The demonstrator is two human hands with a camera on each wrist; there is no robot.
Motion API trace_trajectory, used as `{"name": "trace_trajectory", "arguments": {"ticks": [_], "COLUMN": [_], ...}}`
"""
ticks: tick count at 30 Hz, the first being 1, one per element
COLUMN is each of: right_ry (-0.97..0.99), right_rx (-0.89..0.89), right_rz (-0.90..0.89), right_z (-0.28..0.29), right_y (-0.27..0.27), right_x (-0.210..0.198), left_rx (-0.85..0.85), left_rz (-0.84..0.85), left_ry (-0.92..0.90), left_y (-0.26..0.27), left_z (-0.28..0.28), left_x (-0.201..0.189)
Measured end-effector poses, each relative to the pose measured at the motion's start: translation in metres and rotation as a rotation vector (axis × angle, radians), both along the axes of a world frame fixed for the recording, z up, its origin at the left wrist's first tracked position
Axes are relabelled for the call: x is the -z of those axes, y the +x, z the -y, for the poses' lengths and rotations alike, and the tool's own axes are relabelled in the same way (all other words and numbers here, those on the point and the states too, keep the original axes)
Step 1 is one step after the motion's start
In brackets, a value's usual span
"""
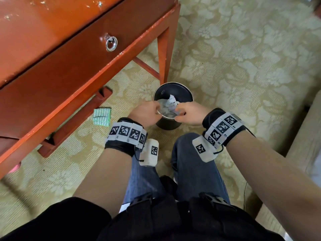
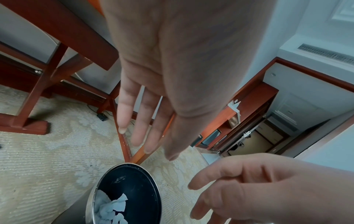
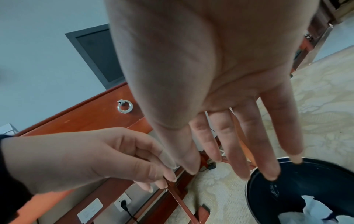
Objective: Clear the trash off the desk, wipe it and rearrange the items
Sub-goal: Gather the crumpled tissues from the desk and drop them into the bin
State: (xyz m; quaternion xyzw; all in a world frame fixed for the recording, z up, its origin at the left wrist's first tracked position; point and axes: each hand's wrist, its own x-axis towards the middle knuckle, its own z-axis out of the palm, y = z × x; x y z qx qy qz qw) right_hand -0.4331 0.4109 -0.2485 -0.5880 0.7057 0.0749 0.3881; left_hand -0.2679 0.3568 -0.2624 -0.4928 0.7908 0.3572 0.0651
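A black round trash bin (image 1: pixel 166 125) stands on the carpet beside the desk leg, with crumpled white paper (image 1: pixel 171 101) inside it. Both my hands hover over its near rim. My left hand (image 1: pixel 155 108) is on the left and my right hand (image 1: pixel 180 110) on the right, fingertips close together. The left wrist view shows the left hand (image 2: pixel 145 128) with straight fingers and nothing in it, above the bin (image 2: pixel 134 181) and paper (image 2: pixel 113 206). Seen from the right wrist, the right hand (image 3: pixel 239 151) is also spread and bare over the bin (image 3: pixel 306 181).
The red-orange desk (image 1: pixel 52 70) with a ring-pull drawer (image 1: pixel 111 43) fills the upper left; its leg (image 1: pixel 163 54) stands just behind the bin. A folded green-and-white cloth (image 1: pixel 102 117) lies on the patterned carpet under the desk. Beige furniture (image 1: pixel 305 133) borders the right.
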Motion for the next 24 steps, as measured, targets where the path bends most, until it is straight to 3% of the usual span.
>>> {"name": "trace_trajectory", "arguments": {"ticks": [5, 9, 24], "right_ry": [0.046, 0.057, 0.087], "right_rx": [-0.084, -0.074, -0.279], "right_rz": [-0.013, -0.007, -0.013], "right_z": [0.053, 0.083, 0.120], "right_y": [-0.010, -0.018, -0.009], "right_x": [0.011, -0.013, -0.177], "left_rx": [-0.044, -0.047, -0.105], "left_rz": [0.026, 0.065, 0.075], "left_ry": [0.092, 0.119, 0.143], "left_y": [-0.015, -0.025, -0.011], "left_z": [0.044, 0.068, 0.086], "left_x": [-0.002, -0.029, -0.185]}}
